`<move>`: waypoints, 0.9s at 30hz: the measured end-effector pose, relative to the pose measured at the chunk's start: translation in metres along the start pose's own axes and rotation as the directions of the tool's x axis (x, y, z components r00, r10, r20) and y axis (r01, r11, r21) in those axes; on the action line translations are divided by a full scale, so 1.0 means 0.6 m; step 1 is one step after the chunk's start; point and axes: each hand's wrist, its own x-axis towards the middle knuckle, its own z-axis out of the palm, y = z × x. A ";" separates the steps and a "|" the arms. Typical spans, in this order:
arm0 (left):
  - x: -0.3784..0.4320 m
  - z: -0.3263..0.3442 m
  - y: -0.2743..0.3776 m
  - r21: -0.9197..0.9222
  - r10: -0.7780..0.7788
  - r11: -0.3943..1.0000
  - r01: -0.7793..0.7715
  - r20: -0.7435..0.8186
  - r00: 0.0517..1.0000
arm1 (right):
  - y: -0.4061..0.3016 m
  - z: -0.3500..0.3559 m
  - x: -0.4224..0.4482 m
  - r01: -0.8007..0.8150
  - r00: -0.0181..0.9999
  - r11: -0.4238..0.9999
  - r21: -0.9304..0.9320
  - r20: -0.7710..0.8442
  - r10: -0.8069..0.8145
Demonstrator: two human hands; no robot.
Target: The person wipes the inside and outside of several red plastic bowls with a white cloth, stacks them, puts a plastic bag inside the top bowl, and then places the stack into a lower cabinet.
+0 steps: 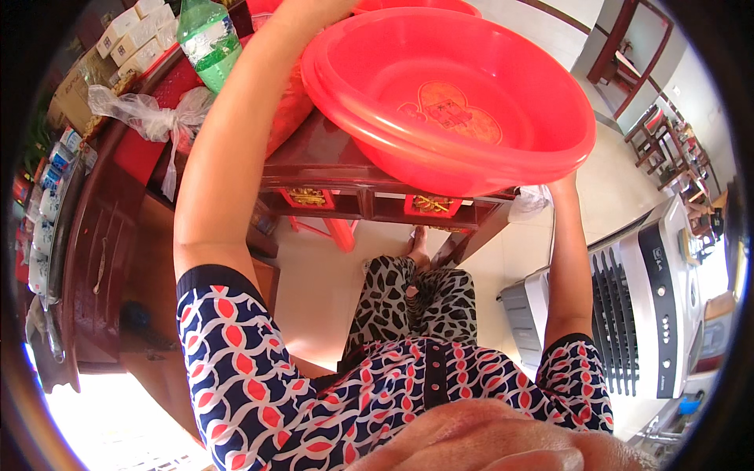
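A large red plastic basin [512, 126] with a printed orange emblem on its bottom tilts towards me, above the front of a dark red wooden table [321, 150]. My right hand [564, 183] is at the underside of its right rim, with the fingers hidden by the basin. My left arm reaches far forward past the basin's left side. Only part of my left hand [321, 9] shows at the top edge, so its fingers cannot be seen. Another red basin [430, 6] is partly visible behind. A knotted clear plastic bag [171, 120] lies beside my left forearm.
A green plastic bottle [209, 44] and several tissue packs [138, 35] stand at the far left. Cups line a tray [62, 229] on the left. A red plastic stool [337, 234] is under the table. An air cooler [642, 306] stands at the right.
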 end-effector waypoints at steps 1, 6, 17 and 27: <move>0.028 -0.011 -0.038 0.036 -0.159 0.986 0.160 -0.034 0.987 | 0.012 0.001 -0.002 0.005 1.000 1.000 0.015 -0.018 -0.005; 0.179 -0.051 -0.390 0.402 -0.038 0.915 0.028 0.018 0.999 | 0.025 -0.006 -0.009 0.002 0.998 1.000 0.006 -0.057 -0.001; 0.308 -0.067 -0.654 0.486 0.308 0.780 -0.393 0.249 0.918 | -0.017 -0.029 -0.041 -0.023 0.999 0.999 0.039 -0.045 0.025; 0.277 0.081 -0.604 0.425 0.348 0.815 -0.393 0.183 0.920 | -0.001 -0.047 -0.053 -0.055 0.997 0.998 -0.008 -0.054 0.054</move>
